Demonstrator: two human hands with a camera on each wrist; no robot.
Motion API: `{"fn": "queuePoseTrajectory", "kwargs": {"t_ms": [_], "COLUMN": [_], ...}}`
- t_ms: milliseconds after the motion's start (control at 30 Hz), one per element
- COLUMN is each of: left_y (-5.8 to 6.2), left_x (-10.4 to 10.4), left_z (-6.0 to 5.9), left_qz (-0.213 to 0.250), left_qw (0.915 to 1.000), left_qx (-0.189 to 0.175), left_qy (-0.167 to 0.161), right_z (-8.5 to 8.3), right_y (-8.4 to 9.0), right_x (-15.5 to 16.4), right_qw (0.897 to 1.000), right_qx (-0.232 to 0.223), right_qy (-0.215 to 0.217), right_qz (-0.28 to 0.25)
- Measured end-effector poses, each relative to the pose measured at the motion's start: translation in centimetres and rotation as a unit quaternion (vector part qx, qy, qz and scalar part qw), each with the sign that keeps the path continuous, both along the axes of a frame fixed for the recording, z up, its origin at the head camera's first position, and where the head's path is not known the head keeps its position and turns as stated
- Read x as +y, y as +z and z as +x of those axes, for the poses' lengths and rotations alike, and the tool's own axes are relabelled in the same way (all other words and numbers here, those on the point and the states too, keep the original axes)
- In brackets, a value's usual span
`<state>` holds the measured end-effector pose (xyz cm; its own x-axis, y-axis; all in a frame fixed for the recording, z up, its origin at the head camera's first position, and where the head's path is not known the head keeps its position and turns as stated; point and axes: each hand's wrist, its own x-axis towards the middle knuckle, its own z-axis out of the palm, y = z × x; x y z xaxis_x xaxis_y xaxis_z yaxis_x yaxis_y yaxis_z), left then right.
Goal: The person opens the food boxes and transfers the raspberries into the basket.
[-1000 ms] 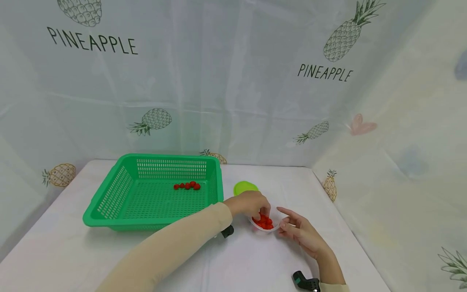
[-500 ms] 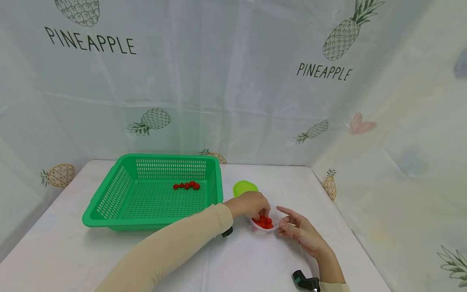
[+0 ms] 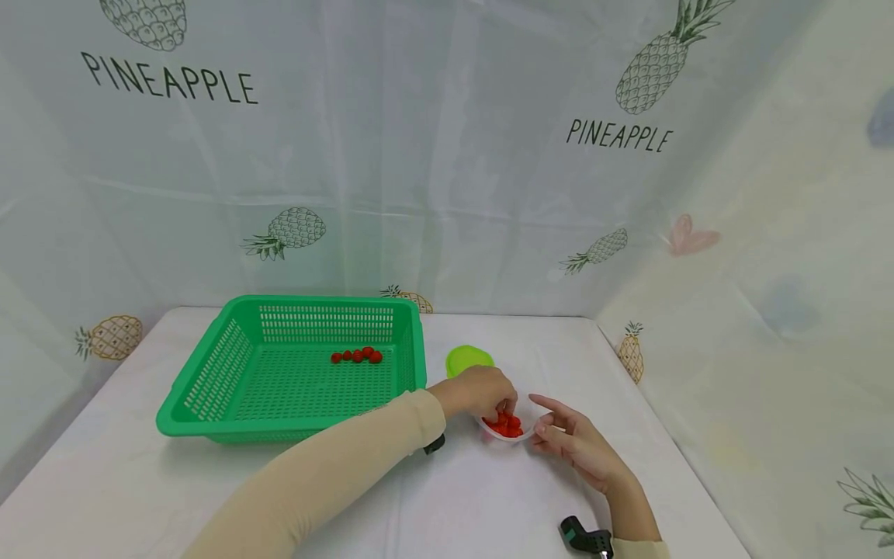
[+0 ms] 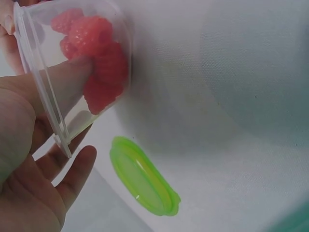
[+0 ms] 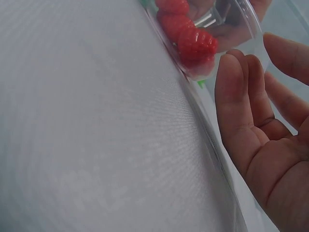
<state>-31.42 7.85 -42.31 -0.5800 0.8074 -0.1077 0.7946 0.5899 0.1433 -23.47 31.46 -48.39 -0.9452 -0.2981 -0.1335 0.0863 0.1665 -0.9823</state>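
A clear plastic tub stands on the white table, with several red raspberries inside. Over its left side my left hand reaches in from above, fingers bent down. Its thumb is inside the tub, its tip against a raspberry; the finger opposite is mostly hidden, and the hand appears to pinch that berry. On the tub's right side my right hand holds nothing, its fingers relaxed and slightly bent. Its fingertips are close to the tub wall; whether they touch it I cannot tell.
Left of the tub is a large green slotted basket, with several red berries in a row on its floor. Behind my left hand lies a bright green lid. A patterned curtain hangs behind the table.
Both hands, the tub and the berries keep their places. Only the head view has shifted very slightly.
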Motion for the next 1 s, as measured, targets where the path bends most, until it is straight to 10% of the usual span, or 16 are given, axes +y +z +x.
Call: {"fn": "queuePoseTrajectory", "kwargs": {"t_ms": [633, 1000], "left_y": [-0.7, 0.5], "left_x": [0.4, 0.0], "left_z": [-0.2, -0.2], "left_qz": [0.005, 0.047], "left_qw": [0.9978, 0.9975], "left_qx": [0.066, 0.045], "left_qy": [0.001, 0.029], "right_z": [0.1, 0.1], "right_y": [0.3, 0.1], "right_x": [-0.2, 0.0], "right_qw": [1.000, 1.000], "right_qx": [0.013, 0.007], "right_qy": [0.014, 0.012], "right_qz": [-0.006, -0.006]}}
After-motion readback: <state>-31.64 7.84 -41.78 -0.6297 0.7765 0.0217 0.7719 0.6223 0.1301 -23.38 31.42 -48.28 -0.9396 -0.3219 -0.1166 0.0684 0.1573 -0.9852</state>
